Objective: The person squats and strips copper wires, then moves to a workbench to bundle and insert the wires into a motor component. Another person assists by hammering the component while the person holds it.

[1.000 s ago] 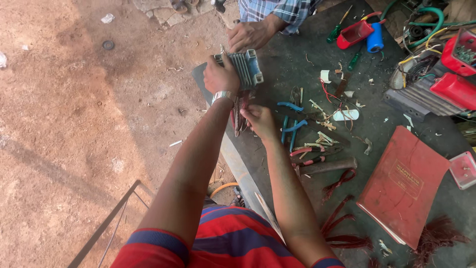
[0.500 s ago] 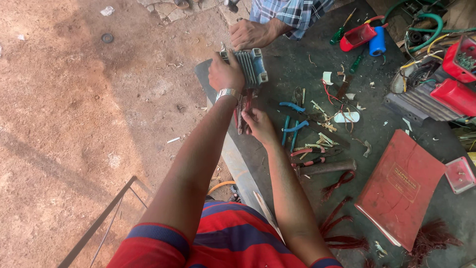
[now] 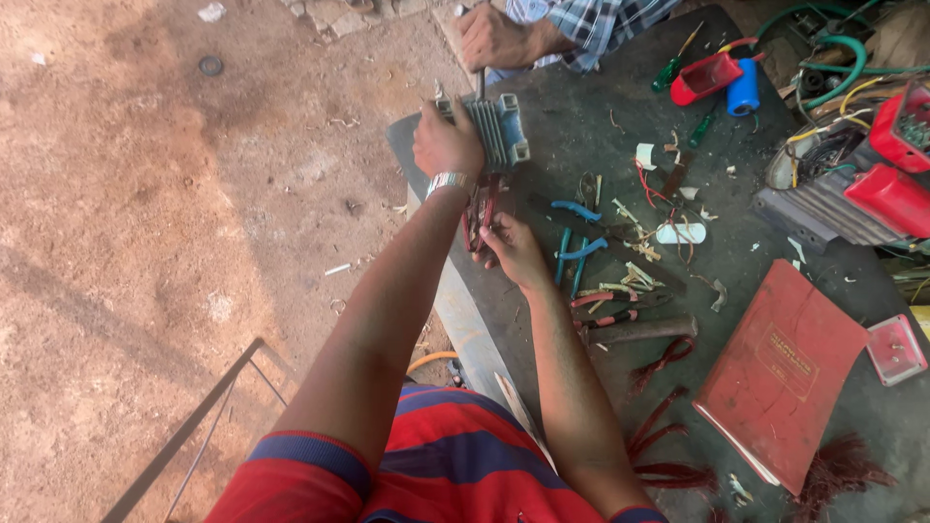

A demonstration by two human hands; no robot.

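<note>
Nearby, blue-handled pliers [image 3: 573, 254], red book [image 3: 785, 373], another person's hand [image 3: 492, 39]

Finned grey module [image 3: 499, 131], red wires [image 3: 481, 208] dangling

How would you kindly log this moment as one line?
left hand: holds finned grey module | right hand: pinches its red wires | co-worker's hand: at module top | blue-handled pliers: on bench
</note>
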